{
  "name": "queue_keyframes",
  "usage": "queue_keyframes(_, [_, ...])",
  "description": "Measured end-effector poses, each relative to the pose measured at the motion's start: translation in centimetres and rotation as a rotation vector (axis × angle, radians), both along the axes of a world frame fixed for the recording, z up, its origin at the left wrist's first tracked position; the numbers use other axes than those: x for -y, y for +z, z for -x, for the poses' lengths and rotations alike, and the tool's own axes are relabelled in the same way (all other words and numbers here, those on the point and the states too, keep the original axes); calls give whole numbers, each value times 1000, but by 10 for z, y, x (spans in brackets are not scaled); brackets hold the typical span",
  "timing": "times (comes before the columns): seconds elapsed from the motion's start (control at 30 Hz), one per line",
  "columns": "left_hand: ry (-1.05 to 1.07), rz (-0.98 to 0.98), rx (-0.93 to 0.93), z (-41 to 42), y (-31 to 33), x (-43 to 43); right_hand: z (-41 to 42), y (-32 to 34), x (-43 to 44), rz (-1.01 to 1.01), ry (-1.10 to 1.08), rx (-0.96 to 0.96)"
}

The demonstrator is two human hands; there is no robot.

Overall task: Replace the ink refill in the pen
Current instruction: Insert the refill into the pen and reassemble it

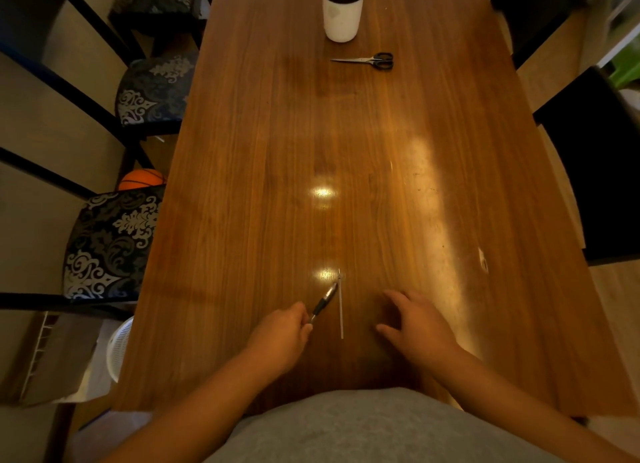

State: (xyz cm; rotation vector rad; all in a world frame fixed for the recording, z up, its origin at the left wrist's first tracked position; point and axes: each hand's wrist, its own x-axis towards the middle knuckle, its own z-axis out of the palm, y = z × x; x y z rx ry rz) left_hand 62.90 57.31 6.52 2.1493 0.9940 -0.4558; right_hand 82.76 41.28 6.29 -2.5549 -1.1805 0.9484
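A pen (323,302) with a black grip and a clear front part lies slanted on the wooden table (263,172), tip pointing away from me. My left hand (281,334) pinches the pen's near end between thumb and fingers. Just right of the pen lies a thin pale ink refill (341,307), straight and pointing away from me, untouched. My right hand (417,320) rests on the table to the right of the refill, fingers spread and curved, holding nothing.
A white jar with a black rim (343,9) stands at the far end of the table. Black-handled scissors (372,60) lie just in front of it. Patterned chairs (110,244) line the left side, a dark chair (595,165) the right.
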Motion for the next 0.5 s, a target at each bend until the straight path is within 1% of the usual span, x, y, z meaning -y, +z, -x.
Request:
queue_keyframes(0.07, [8, -54, -41, 4, -8, 1, -1, -10, 15, 72, 59, 94])
queue_keyframes(0.2, [-14, -142, -77, 5, -16, 5, 2, -24, 35, 155, 67, 114])
queue_keyframes(0.33, [-27, -166, -101, -1, -18, 6, 6, -30, 45, 142, 54, 107])
queue_keyframes(0.5, [-70, -160, -129, -9, -21, 7, 9, -36, 51, 120, 58, 145])
